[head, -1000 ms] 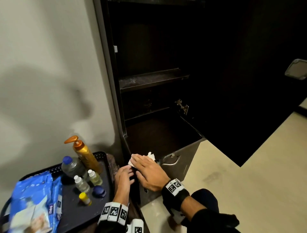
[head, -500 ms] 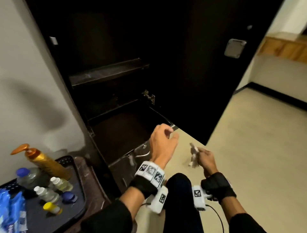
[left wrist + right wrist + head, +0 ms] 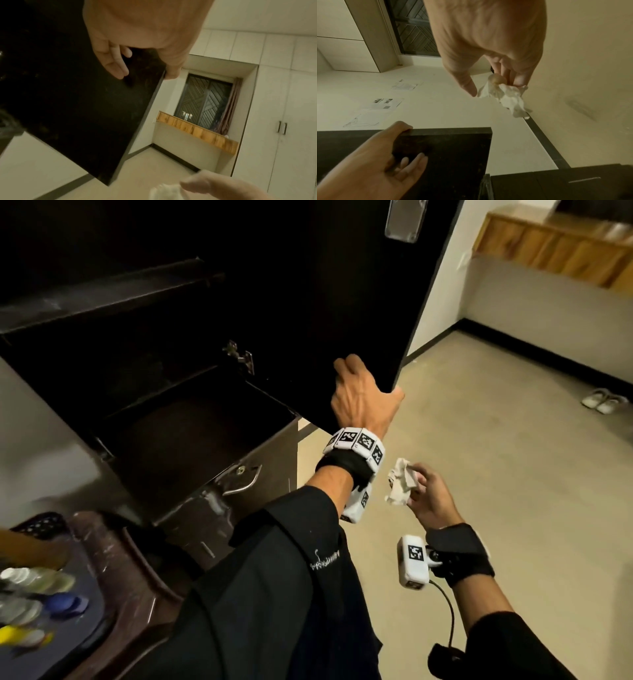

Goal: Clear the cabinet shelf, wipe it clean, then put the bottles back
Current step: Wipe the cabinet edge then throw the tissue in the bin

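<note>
The black cabinet door [image 3: 325,302] stands swung open. My left hand [image 3: 363,402] grips its lower free corner, thumb on the edge and fingers on the inner face [image 3: 116,67]. Below and to the right, my right hand [image 3: 428,498] pinches a crumpled white tissue [image 3: 402,486] over the floor, seen close in the right wrist view [image 3: 506,97]. The dark upper shelf [image 3: 102,299] and the lower compartment [image 3: 191,440] hold no bottles. Several small bottles [image 3: 34,601] lie blurred on the black tray [image 3: 44,525] at bottom left.
A metal handle [image 3: 243,477] sits on the cabinet's lower front panel. A pale floor stretches right, with white shoes [image 3: 604,400] near the far wall. A wooden ledge [image 3: 555,244] runs along the top right. My knee in dark cloth fills the lower middle.
Both hands left the front lip of the lower compartment. The left hand rose to the door's corner and took hold. The right hand carried the tissue out to the right.
</note>
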Tool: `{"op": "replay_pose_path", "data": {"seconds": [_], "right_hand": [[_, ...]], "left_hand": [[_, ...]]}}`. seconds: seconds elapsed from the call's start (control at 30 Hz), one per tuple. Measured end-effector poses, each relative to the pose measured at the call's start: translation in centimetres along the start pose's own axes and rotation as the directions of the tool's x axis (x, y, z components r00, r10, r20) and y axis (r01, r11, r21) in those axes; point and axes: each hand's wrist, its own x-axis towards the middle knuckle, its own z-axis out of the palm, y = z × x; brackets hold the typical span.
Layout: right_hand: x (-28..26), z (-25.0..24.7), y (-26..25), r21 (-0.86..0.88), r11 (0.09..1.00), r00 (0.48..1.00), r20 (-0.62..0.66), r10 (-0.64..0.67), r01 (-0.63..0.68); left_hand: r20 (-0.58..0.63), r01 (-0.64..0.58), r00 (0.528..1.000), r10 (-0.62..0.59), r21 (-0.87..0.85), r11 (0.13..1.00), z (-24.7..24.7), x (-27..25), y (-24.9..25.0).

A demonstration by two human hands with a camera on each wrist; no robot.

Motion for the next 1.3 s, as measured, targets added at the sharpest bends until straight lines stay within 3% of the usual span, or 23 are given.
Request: {"op": "replay_pose_path", "data": {"seconds": [0.27,0.43,0.57,0.7,0.8,0.9,1.0,1.07,1.1,1.2,1.3], "right_hand": [[-3.1,5.5,0.8,0.070,0.997,0.995,0.098,0.012,-0.019],[-5.3,9.0,1.9,0.135,0.988,0.986,0.157,0.058,-0.080],[-7.2,13.3,3.2,0.073,0.992,0.974,0.209,0.087,-0.104],[-9.1,17.5,4.7,-0.016,0.989,0.924,0.355,0.142,-0.146],[-9.3,21.0,6.8,-0.057,0.984,0.902,0.394,0.176,-0.167],[-8.9,24.6,8.8,-0.114,0.986,0.914,0.375,0.157,-0.123],[-7.9,28.4,10.9,-0.257,0.966,0.943,0.327,0.064,0.023],[-6.5,30.3,12.2,-0.426,0.882,0.970,0.214,-0.115,0.199],[-6.1,31.0,12.6,-0.537,0.791,0.956,0.180,-0.232,0.293],[-6.0,32.9,13.2,-0.713,0.483,0.842,0.293,-0.453,0.508],[-4.8,34.1,13.3,-0.816,0.170,0.747,0.394,-0.536,0.553]], "left_hand": [[0.012,0.019,1.000,-0.018,-0.066,0.998,-2.3,-5.2,-6.1],[0.006,-0.048,0.999,0.048,-0.057,0.997,-7.6,-8.0,-12.0],[-0.049,-0.008,0.999,0.004,-0.101,0.995,-12.5,-9.2,-17.8],[-0.148,0.066,0.985,-0.090,-0.160,0.985,-16.5,-8.2,-23.2],[-0.162,0.121,0.977,-0.139,-0.115,0.986,-19.5,-6.5,-27.5],[-0.133,0.138,0.982,-0.136,0.008,0.990,-21.9,-4.4,-30.6],[-0.121,0.122,0.987,-0.108,0.120,0.985,-23.3,-2.7,-32.3],[-0.156,0.166,0.977,-0.148,0.103,0.981,-23.7,-2.0,-33.2],[-0.176,0.198,0.967,-0.183,0.070,0.978,-23.9,-1.7,-33.7],[-0.229,0.280,0.934,-0.273,-0.001,0.960,-24.2,-0.6,-34.9],[-0.257,0.358,0.901,-0.350,-0.015,0.934,-24.6,1.0,-35.7]]}}
